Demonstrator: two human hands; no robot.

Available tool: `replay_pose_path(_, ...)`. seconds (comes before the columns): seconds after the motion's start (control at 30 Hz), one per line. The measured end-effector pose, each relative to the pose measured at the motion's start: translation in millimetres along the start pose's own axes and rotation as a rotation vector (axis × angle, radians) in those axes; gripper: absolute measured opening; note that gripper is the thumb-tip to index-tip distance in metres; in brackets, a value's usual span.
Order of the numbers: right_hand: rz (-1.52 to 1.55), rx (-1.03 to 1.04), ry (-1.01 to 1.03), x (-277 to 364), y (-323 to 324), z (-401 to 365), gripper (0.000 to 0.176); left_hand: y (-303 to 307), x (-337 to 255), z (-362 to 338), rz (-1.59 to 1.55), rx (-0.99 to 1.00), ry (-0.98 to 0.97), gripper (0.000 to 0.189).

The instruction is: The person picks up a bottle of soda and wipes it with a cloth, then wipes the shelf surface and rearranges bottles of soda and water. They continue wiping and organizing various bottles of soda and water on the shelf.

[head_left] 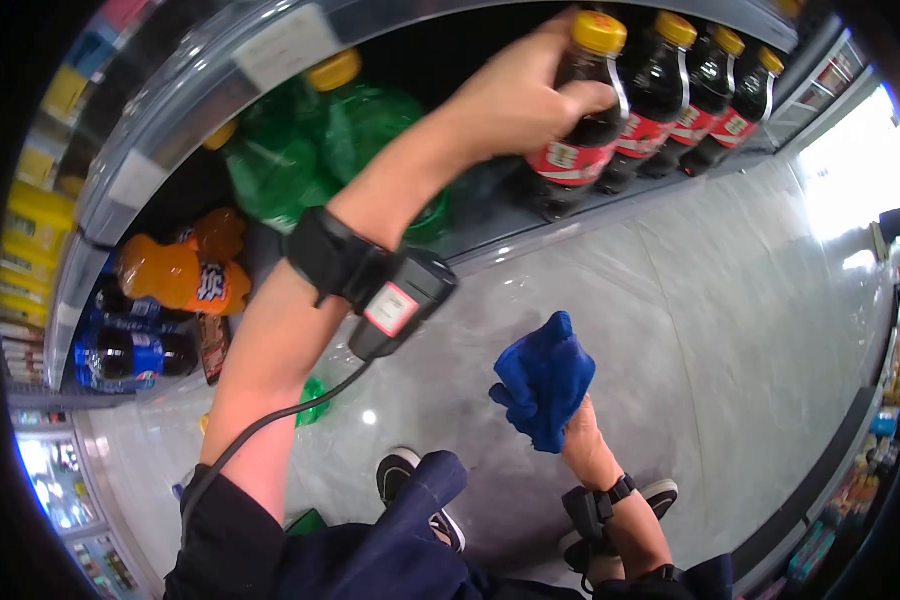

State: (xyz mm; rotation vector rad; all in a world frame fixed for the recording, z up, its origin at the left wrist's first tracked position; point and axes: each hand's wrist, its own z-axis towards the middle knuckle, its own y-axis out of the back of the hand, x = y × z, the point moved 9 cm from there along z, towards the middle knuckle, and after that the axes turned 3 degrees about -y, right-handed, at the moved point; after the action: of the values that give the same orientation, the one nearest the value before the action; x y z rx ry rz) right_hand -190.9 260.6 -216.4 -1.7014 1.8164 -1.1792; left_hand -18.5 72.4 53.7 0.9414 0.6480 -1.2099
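Observation:
My left hand point(530, 90) is wrapped round the upper part of a dark cola bottle point(575, 155) with a yellow cap and red label, upright on the bottom shelf. Three similar bottles point(660, 100) stand in a row to its right. A blue cloth point(545, 375) is in my right hand point(582, 430), low over the floor; the cloth hides most of its fingers. Left of my left forearm, large green bottles point(280, 160) with yellow caps sit on the shelf.
Orange soda bottles point(175, 275) and a dark bottle with a blue label point(135, 355) lie at the left. The shelf edge point(190, 80) curves overhead. A green object point(313, 400) is on the grey floor point(730, 330). More shelving point(820, 540) runs along the right.

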Motion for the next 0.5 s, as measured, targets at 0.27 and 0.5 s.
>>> replay_pose_path(0.27, -1.664, -0.245, 0.250, 33.6, -43.0, -2.1, 0.041, -17.9, -83.0, -134.3, 0.845, -0.131, -0.634, 0.048)
replay_pose_path(0.5, -1.776, -0.049, 0.344, 33.9, -68.3, 19.0, 0.043, 57.0, -131.0, -292.1, 1.297, 0.049, -0.196, 0.025)
